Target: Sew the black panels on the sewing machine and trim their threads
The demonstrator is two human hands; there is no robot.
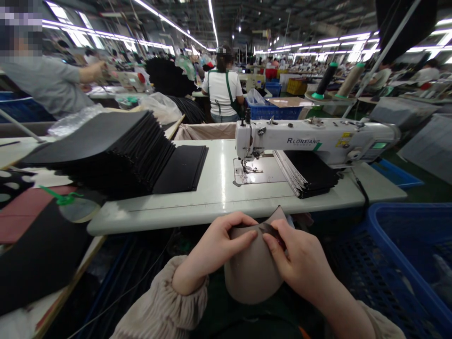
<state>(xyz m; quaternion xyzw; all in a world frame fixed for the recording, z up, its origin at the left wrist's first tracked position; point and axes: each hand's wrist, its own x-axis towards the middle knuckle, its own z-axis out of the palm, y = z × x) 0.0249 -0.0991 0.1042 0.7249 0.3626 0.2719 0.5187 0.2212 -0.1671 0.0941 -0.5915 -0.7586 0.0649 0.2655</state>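
Apparently, the sheet's edge was being worked: the left hand and right hand pinched the bent brownish sheet before the table, wrists angled inward. Finer edge work called for steady fingertips. Beyond stood the sewing machine.

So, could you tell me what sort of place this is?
Most likely a garment or bag sewing factory: there's a sewing machine, thread cones and a tall stack of black pieces.
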